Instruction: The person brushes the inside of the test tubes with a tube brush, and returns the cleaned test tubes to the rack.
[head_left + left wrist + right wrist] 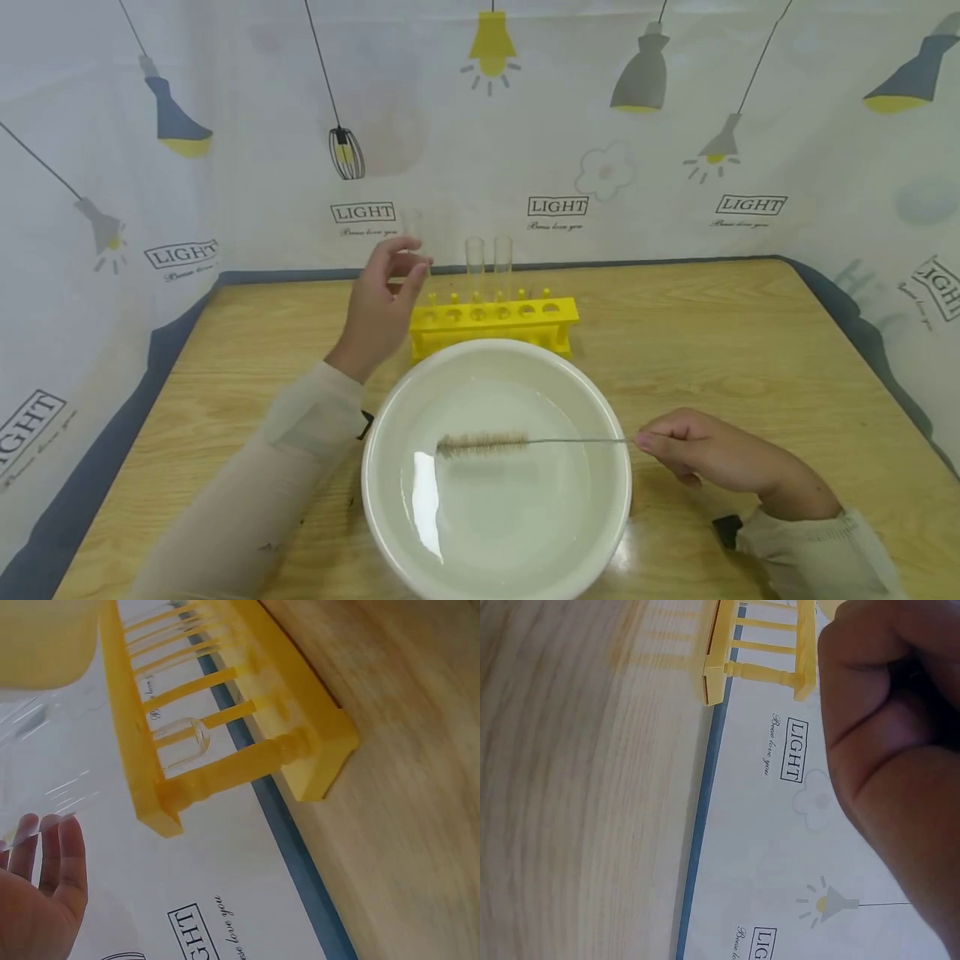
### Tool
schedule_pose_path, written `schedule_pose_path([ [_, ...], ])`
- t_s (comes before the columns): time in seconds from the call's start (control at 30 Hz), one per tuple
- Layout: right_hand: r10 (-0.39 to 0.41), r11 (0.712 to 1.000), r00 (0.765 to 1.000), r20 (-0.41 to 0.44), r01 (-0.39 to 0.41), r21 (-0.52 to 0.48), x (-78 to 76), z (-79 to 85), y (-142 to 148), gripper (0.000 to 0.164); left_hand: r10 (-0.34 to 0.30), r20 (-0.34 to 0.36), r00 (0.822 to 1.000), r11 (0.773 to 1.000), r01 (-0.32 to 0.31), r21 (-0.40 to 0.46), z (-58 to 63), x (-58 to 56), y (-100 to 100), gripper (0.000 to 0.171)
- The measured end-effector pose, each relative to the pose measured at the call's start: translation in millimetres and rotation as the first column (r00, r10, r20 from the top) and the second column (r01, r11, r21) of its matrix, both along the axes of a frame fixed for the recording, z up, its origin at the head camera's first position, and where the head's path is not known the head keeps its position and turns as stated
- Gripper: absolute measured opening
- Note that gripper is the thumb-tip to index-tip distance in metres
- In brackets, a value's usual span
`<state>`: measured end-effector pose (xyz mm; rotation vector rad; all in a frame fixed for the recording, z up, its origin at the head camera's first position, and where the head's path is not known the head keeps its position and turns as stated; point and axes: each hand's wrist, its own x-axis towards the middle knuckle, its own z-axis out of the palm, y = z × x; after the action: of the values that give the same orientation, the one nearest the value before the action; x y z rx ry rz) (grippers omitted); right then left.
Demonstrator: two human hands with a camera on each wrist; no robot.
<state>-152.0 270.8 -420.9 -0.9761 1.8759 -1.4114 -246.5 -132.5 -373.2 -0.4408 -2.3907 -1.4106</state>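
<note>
At the left end of the yellow test tube rack (491, 315), my left hand (382, 304) holds a clear test tube (414, 223) by its upper part. In the left wrist view the fingers (69, 859) curl beside the glass, and the tube's rounded bottom (184, 742) shows inside the rack's end. My right hand (708, 450), right of the white basin (622, 467), pinches the wire handle of a test tube brush (483, 444). Its bristles lie level over the middle of the basin, pointing left.
Two more clear test tubes (475, 258) stand upright in the rack's middle holes. The basin holds water and sits directly in front of the rack on the wooden table (712, 342). A white cloth printed with lamps (450, 150) rises behind the table and along both sides.
</note>
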Motion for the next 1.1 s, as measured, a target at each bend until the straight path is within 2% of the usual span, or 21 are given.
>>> schedule_pose_path([
  [0.23, -0.006, 1.000, 1.000, 0.015, 0.005, 0.013, -0.2, 0.1, -0.1, 0.036, 0.007, 0.052, 0.999, 0.999, -0.005, -0.039, -17.4, 2.7, -4.1, 0.035],
  [0.4, -0.006, 1.000, 0.999, 0.044, 0.006, 0.004, -1.2, 1.4, 0.9, 0.035, 0.029, 0.075, 0.997, 0.999, -0.027, -0.028, -26.9, 5.5, -6.3, 0.031],
  [0.6, -0.002, 1.000, 0.998, 0.060, 0.003, -0.021, -2.1, 1.3, 1.9, 0.036, 0.023, 0.072, 0.997, 0.999, -0.021, -0.027, -29.9, 6.6, -7.5, 0.033],
  [0.7, -0.004, 1.000, 0.998, 0.058, 0.006, -0.026, -1.5, 1.9, 0.4, 0.035, 0.050, 0.071, 0.996, 0.997, -0.046, -0.057, -27.2, 8.4, -9.7, 0.041],
  [0.77, -0.005, 1.000, 0.998, 0.059, 0.007, -0.025, -1.0, 2.3, -0.8, 0.036, 0.094, 0.033, 0.995, 0.993, -0.092, -0.075, -24.6, 11.3, -10.6, 0.044],
  [0.8, -0.006, 1.000, 0.998, 0.058, 0.007, -0.025, -0.7, 2.5, -1.3, 0.036, 0.119, -0.010, 0.993, 0.990, -0.119, -0.079, -23.2, 13.0, -10.7, 0.045],
  [0.9, -0.018, 1.000, 0.998, 0.057, 0.018, -0.008, 0.5, 3.2, -1.2, 0.036, 0.177, -0.189, 0.966, 0.980, -0.190, -0.052, -16.7, 19.5, -6.6, 0.037],
  [0.97, -0.030, 1.000, 0.998, 0.049, 0.030, -0.003, 1.2, 3.4, 0.1, 0.037, 0.164, -0.290, 0.943, 0.981, -0.187, -0.056, -8.4, 25.3, 0.4, 0.028],
  [1.0, -0.036, 0.999, 0.999, 0.040, 0.036, -0.001, 1.5, 3.7, 0.8, 0.037, 0.140, -0.318, 0.938, 0.982, -0.173, -0.079, -3.6, 28.1, 4.8, 0.025],
  [1.03, -0.043, 0.999, 0.998, 0.035, 0.043, 0.001, 1.9, 3.8, 1.7, 0.037, 0.110, -0.321, 0.941, 0.982, -0.153, -0.113, 1.3, 30.4, 9.4, 0.023],
  [1.1, -0.050, 0.999, 0.998, 0.024, 0.050, -0.007, 2.4, 4.1, 3.0, 0.038, 0.039, -0.265, 0.963, 0.974, -0.096, -0.205, 11.4, 34.5, 18.3, 0.024],
])
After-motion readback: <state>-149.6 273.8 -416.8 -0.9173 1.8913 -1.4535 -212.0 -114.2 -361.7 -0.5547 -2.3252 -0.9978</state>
